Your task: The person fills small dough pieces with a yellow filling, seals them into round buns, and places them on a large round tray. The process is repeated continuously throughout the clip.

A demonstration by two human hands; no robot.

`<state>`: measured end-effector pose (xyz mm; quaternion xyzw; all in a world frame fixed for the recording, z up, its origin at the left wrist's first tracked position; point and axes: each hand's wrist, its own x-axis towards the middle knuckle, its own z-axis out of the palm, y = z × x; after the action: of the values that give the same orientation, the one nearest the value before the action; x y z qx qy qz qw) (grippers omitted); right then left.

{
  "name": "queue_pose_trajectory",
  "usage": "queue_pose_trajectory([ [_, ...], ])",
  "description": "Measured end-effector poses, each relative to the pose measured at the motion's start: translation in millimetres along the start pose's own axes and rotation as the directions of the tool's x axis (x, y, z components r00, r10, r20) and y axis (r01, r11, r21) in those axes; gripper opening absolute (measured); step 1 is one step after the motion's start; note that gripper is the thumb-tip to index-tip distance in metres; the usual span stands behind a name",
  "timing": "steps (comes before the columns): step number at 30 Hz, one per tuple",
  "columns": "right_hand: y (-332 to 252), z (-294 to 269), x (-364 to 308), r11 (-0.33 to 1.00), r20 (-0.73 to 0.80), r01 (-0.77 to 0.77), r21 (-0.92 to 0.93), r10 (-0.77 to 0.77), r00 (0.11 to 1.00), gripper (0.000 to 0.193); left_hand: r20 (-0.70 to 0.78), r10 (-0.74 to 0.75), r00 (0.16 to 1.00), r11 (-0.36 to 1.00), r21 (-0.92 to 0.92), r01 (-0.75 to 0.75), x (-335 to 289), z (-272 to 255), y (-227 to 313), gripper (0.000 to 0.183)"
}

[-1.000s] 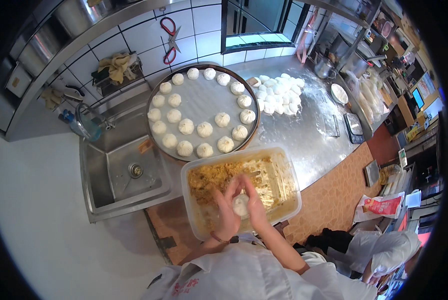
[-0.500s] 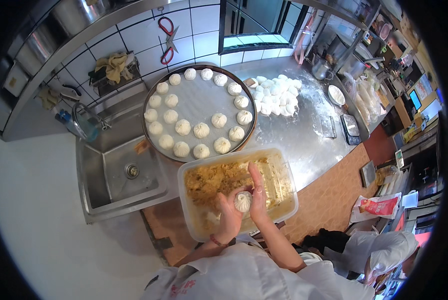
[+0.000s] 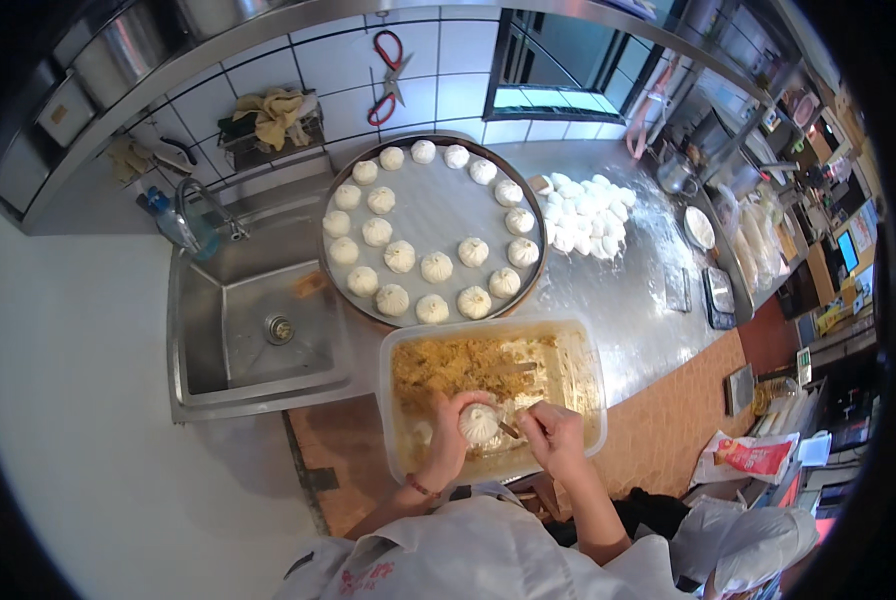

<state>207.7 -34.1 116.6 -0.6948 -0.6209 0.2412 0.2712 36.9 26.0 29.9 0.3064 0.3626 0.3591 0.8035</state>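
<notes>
My left hand (image 3: 446, 445) cups a pleated white bun (image 3: 479, 425) above a clear plastic tub (image 3: 599, 400). Fingers of my right hand (image 3: 558, 440) are pinched on a narrow flat brown stick (image 3: 509, 430), whose tip meets the bun's right side; its far end is hidden in the fingers. Below both hands, the tub holds a yellow-brown crumbly filling (image 3: 448, 365), mostly heaped at its left and far side. A round tray (image 3: 438, 210) of pleated buns, set in a ring and a partial inner row, stands just beyond the tub.
White dough pieces (image 3: 588, 215) lie heaped on the floured steel counter (image 3: 648, 290), with a scale (image 3: 719, 298) at its right edge. A steel sink (image 3: 268, 290) is at left. Red-handled scissors (image 3: 388, 80) hang on the tiles. Another person's white sleeve (image 3: 758, 540) shows lower right.
My right hand has left the bun's side, moved right, and now pinches the brown stick against it. My left hand still holds the bun. The whole view has shifted slightly.
</notes>
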Motion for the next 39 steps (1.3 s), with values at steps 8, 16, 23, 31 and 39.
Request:
queue_pose_trajectory([
  [8, -17.0, 6.9, 8.3, 0.978, 0.248, 0.133, 0.163, -0.171, 0.954, 0.075, -0.054, 0.073, 0.996, 0.996, 0.054, -0.07, -2.8, -37.8, 21.0, 0.084],
  [16, -51.8, 36.7, 59.0, 0.942, 0.442, 0.334, -0.035, -0.285, 0.85, 0.068, -0.041, 0.149, 0.988, 0.98, 0.139, -0.142, 16.1, -44.4, 4.1, 0.084],
  [23, -41.5, 31.3, 117.3, 0.9, 0.515, 0.435, -0.019, -0.364, 0.776, 0.058, -0.224, 0.4, 0.889, 0.913, 0.184, -0.364, 54.8, -36.5, 10.5, 0.053],
  [31, 32.7, -0.1, 270.8, 0.962, 0.333, -0.043, 0.27, -0.052, 0.941, 0.061, -0.233, 0.615, 0.754, 0.756, 0.447, -0.479, 18.4, -54.5, 61.1, 0.048],
  [39, 126.9, 40.3, 410.4, 0.96, -0.051, 0.206, -0.19, -0.219, 0.974, 0.061, -0.245, 0.78, 0.576, 0.511, 0.781, -0.36, -9.0, -85.3, 16.1, 0.065],
])
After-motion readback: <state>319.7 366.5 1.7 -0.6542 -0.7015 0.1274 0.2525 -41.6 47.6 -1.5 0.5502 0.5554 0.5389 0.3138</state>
